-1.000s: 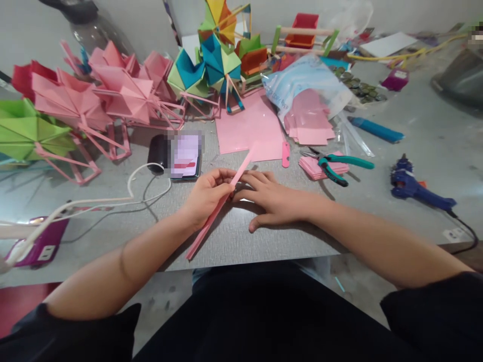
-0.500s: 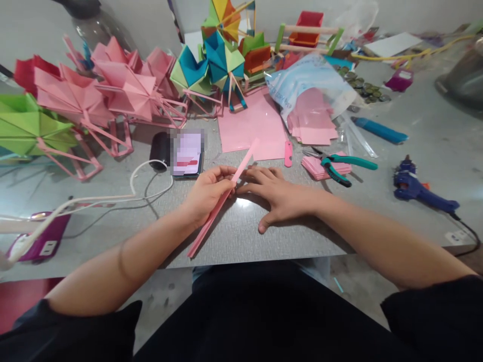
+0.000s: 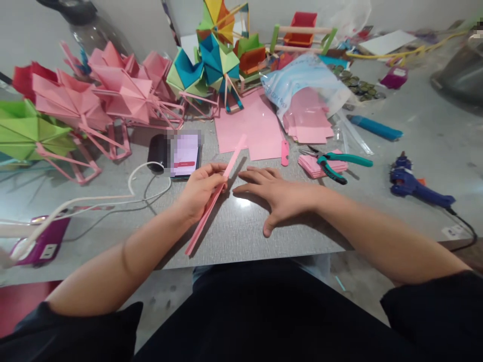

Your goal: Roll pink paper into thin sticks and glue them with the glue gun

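A long, narrow folded strip of pink paper (image 3: 203,224) slants over the front of the table, pinched between the thumb and fingers of my left hand (image 3: 202,190). Its far end points toward the pink paper sheets (image 3: 260,125). My right hand (image 3: 279,196) is spread over the grey tabletop just right of the strip, apart from it and holding nothing. A phone (image 3: 186,153) with a lit screen lies beyond my left hand. Right of the sheets is a small pink flat piece (image 3: 285,153), possibly a blade holder.
Green-handled pliers (image 3: 332,163) rest on a stack of pink paper pieces (image 3: 320,167). A blue glue gun (image 3: 418,186) lies at the right, below a blue cutter (image 3: 375,127). Folded-paper wheel models (image 3: 132,93) line the back left. A white cable (image 3: 113,198) crosses the left side.
My left hand has drawn the strip slightly left, away from my right hand, so a gap now shows between them. The right hand's fingers have come off the strip.
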Demonstrator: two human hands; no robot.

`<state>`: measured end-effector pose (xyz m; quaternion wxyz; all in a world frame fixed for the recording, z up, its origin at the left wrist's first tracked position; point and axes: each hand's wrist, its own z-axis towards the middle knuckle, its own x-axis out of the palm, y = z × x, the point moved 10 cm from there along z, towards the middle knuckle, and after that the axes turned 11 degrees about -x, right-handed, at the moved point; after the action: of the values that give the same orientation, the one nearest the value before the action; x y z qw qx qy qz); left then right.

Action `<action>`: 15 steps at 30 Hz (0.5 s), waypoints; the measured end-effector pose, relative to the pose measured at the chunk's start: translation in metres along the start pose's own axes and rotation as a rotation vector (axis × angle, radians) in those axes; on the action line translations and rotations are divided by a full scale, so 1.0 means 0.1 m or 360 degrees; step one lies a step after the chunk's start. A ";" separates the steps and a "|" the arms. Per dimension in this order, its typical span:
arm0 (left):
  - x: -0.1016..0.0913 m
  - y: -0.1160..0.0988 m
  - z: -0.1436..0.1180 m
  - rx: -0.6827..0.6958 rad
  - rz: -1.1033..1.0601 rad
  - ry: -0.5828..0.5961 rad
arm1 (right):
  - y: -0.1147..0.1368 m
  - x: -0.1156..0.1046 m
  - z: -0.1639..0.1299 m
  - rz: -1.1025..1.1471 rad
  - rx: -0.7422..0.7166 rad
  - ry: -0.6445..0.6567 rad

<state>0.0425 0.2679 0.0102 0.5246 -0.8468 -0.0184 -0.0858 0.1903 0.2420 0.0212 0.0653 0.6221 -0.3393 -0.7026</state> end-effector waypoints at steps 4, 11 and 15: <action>0.03 0.00 -0.01 0.0006 -0.0031 0.0004 | 0.09 0.06 0.07 -0.0084 -0.0065 -0.0036; 0.01 -0.01 -0.01 -0.0027 -0.0001 -0.0013 | 0.19 0.05 0.21 -0.0167 -0.0096 -0.0203; 0.01 0.00 0.00 -0.0018 0.0010 -0.0013 | 0.11 0.02 0.09 0.0034 -0.0107 -0.0076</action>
<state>0.0435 0.2680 0.0099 0.5199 -0.8502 -0.0173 -0.0809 0.1780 0.2363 0.0254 0.0857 0.5990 -0.3235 -0.7275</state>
